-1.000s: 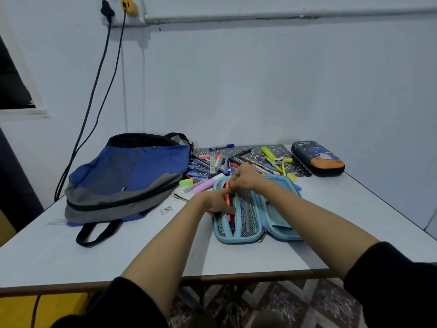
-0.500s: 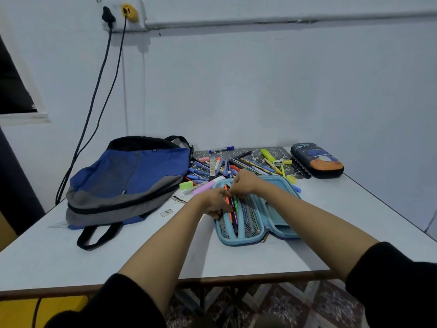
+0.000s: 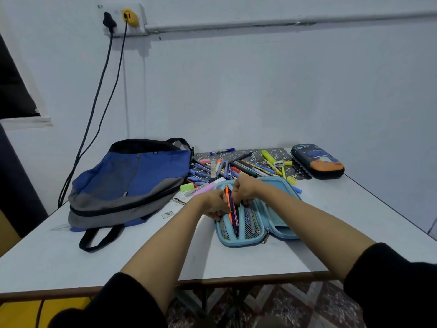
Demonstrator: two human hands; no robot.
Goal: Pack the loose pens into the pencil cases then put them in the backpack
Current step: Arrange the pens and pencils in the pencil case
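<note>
Lying open on the white table point(image 3: 366, 209), the light blue pencil case point(image 3: 276, 229) is seen near the front edge, w/ mesh pockets facing up. Packed pens point(image 3: 234, 216) are tucked into its L half, among them an orange pen point(image 3: 227, 200) and a dark one. The L hand point(image 3: 212, 204) is set at the case's L rim, fingers curled and clamped on that rim, just beside the orange pen. The R hand point(image 3: 244, 189) is placed over the far end of the case, fingers bent down and pinched on the packed pens' upper ends; the no. of pens held can't be told. Both forearms are bare, w/ black sleeves seen at the elbows.

Loose pens point(image 3: 238, 165) are piled behind the case on a dark patterned mat point(image 3: 300, 173), mixed w/ a yellow highlighter point(image 3: 267, 156) and a blue marker point(image 3: 222, 151). A green eraser point(image 3: 186, 187) and a pink highlighter point(image 3: 205, 188) are found btwn pile and backpack. The blue-and-grey backpack point(image 3: 127, 183) is laid flat on the L part of the table, a black strap trailing toward the front edge. A second, dark pencil case point(image 3: 316, 162) w/ an orange patch is closed, just beside the mat at the far R. Two cables point(image 3: 94, 110) are run down the wall from a socket point(image 3: 123, 18).
</note>
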